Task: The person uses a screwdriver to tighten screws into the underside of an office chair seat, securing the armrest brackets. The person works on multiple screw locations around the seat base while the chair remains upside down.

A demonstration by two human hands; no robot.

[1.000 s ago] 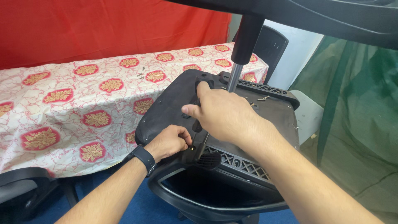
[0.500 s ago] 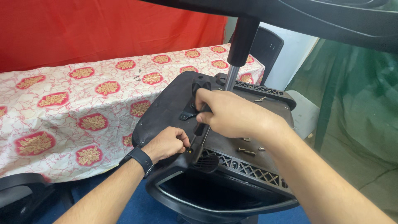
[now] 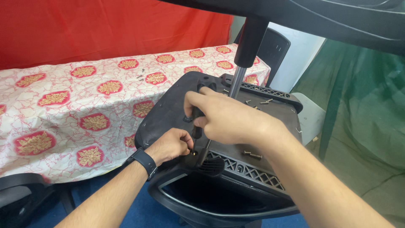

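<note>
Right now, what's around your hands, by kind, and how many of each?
Hands: 2, left and right
Screwdriver: 1
Chair seat: 1
Wristwatch: 1
Loose screws on the seat: 2 near, about 4 far
Total: about 11

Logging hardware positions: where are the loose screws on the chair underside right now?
Head view: two loose screws lie just right of the right hand, on the chair underside above its lattice edge. More screws sit near the metal post.

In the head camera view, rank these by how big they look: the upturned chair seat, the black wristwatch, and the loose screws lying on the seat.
1. Upturned chair seat, by far the largest.
2. Black wristwatch.
3. Loose screws, smallest, each a thin sliver.
</note>
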